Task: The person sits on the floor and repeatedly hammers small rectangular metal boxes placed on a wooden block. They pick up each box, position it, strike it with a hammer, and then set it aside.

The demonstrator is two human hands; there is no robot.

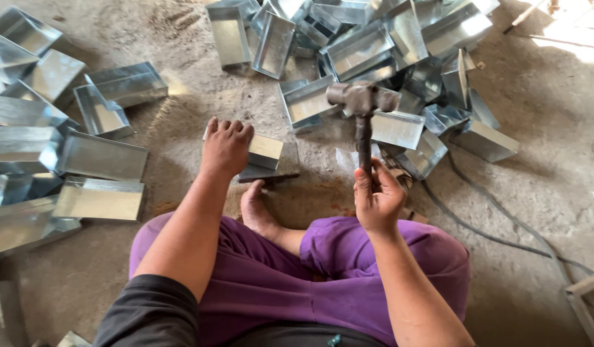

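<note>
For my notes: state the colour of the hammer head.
Dull brownish grey, rusty-looking; the hammer head shows best in the head view.

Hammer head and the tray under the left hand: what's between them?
Head view: only bare dirt floor lies between the raised hammer head and the tray held by the left hand.
</note>
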